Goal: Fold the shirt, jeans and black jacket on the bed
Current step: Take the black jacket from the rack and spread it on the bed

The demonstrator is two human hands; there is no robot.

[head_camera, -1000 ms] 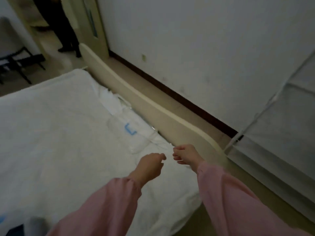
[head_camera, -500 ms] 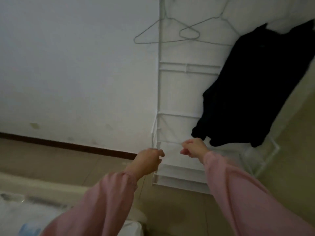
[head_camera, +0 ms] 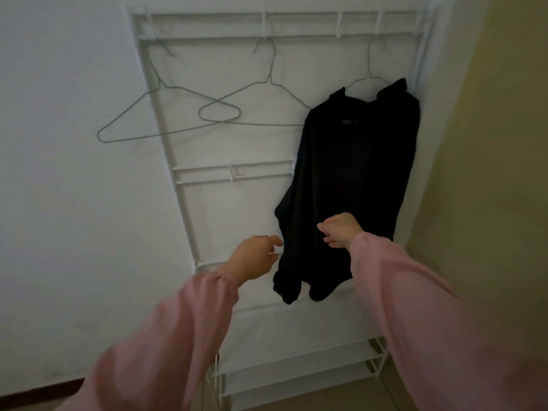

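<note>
A black jacket (head_camera: 353, 179) hangs on a wire hanger from the top rail of a white clothes rack (head_camera: 213, 173) against the wall. My left hand (head_camera: 252, 258) reaches toward the jacket's lower left edge with fingers loosely curled, holding nothing. My right hand (head_camera: 341, 229) is stretched out in front of the jacket's lower part, fingers relaxed; whether it touches the cloth is unclear. Both arms wear pink sleeves. The shirt, the jeans and the bed are out of view.
Two bare wire hangers (head_camera: 166, 114) hang on the rack left of the jacket. White shoe shelves (head_camera: 296, 378) sit at the rack's foot. A yellowish wall (head_camera: 489, 173) closes in on the right, a white wall (head_camera: 74, 203) on the left.
The view swung from the bed up to the clothes rack. Both hands rose and moved in toward the hanging black jacket, now right at its lower part.
</note>
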